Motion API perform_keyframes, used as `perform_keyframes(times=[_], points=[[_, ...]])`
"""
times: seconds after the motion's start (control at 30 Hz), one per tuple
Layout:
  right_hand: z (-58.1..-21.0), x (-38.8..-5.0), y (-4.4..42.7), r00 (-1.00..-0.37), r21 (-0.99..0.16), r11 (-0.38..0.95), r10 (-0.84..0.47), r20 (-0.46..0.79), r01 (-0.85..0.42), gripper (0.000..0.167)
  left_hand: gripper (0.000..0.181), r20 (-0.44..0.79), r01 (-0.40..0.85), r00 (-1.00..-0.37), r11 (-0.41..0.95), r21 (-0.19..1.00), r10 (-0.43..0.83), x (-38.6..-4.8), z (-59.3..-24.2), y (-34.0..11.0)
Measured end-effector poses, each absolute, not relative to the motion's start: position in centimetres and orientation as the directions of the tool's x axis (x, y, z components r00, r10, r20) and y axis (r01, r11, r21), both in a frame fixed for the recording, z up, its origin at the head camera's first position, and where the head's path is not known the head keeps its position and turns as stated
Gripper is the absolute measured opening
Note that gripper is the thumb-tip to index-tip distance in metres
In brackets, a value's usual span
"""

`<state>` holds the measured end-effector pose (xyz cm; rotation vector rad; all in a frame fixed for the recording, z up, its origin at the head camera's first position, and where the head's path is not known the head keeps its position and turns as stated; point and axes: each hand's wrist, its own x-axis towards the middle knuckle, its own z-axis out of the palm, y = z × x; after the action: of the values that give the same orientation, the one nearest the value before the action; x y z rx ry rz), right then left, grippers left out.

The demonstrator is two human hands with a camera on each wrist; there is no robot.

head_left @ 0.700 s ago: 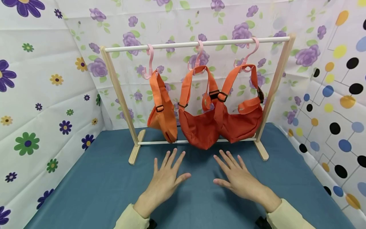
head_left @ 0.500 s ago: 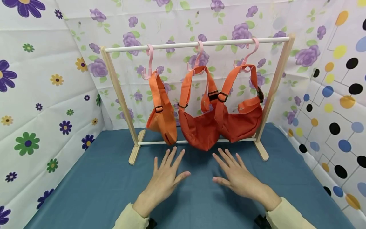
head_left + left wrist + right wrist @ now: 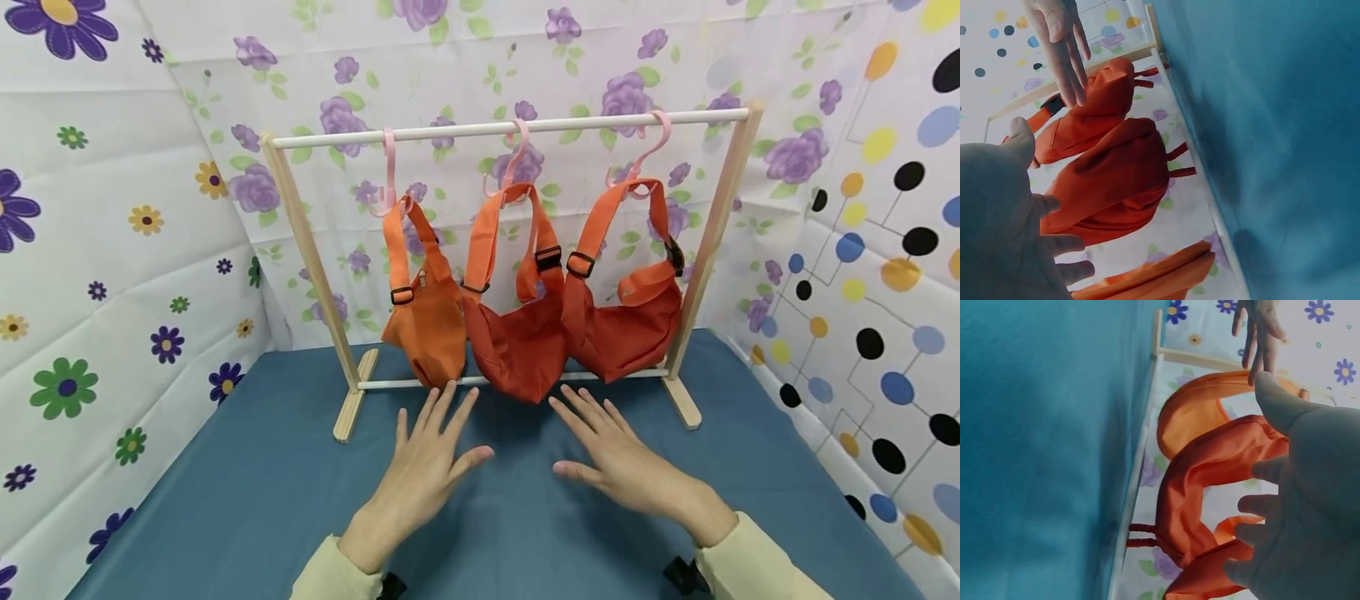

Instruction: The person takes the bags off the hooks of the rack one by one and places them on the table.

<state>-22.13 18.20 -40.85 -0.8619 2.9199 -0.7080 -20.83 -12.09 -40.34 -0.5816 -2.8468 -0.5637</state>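
Observation:
Three bags with orange straps hang side by side from pink hook hangers. The left bag (image 3: 431, 333) is light orange with a small zip pull; the middle bag (image 3: 517, 350) and the right bag (image 3: 630, 333) are darker red-orange. My left hand (image 3: 420, 479) is spread palm down in front of the left bag, holding nothing. In the head view its fingertips overlap that bag's lower end; contact cannot be told. My right hand (image 3: 630, 467) is likewise spread, in front of the middle and right bags. Both wrist views show the extended fingers, with the bags (image 3: 1110, 175) beyond.
A wooden rack with a white top rail (image 3: 450, 131) and wooden feet (image 3: 681, 403) stands toward the back of the blue-covered table (image 3: 517, 533). Pink hangers (image 3: 389, 167) hook over the rail. Patterned cloth walls (image 3: 150, 283) enclose the left, back and right.
The left bag has swung and turned, showing more of its broad side and zip. The head view has tilted slightly upward. Both hands stay spread, almost still.

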Motion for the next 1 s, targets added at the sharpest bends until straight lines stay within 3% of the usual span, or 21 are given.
perform_keyframes(times=[0.53,1.0], points=[[-37.7,-23.4,18.0,-0.843,-0.541,0.669,-0.513,0.16,-0.509,0.086,0.078,0.386,0.444,-0.871,0.823,0.355,0.304,-22.2,-36.9,-13.1],[-36.6,-23.7,17.2,-0.845,-0.563,0.652,-0.505,0.175,-0.507,0.085,0.078,0.41,0.454,-0.862,0.816,0.358,0.3,-22.8,-35.6,-13.5]])
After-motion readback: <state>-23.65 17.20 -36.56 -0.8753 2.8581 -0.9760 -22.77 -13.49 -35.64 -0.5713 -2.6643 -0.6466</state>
